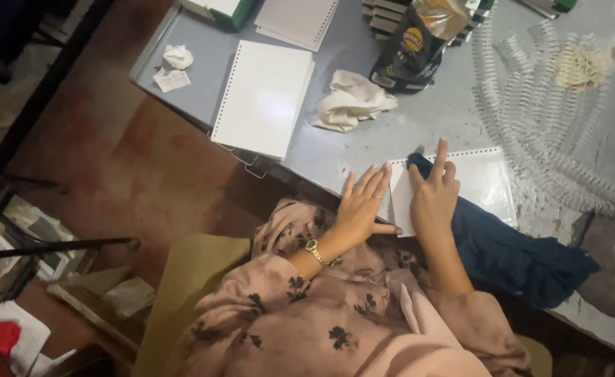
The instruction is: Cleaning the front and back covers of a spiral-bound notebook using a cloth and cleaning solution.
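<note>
left hand (362, 206) lies flat, fingers spread, pinning the punched sheet stack (485, 183); right hand (433, 195) beside it presses a dark blue cloth (510, 248) on the stack, forefinger out.

Single head-worn view, looking steeply down from close above the lap onto the near edge of the grey table (363, 150); floor at left, far edge cropped at top.

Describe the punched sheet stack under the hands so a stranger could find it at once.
Start at the grey table and go to its near edge. The punched sheet stack lies there under the left hand and right hand. Unlike the other white stacks, a dark blue cloth drapes across it.
</note>
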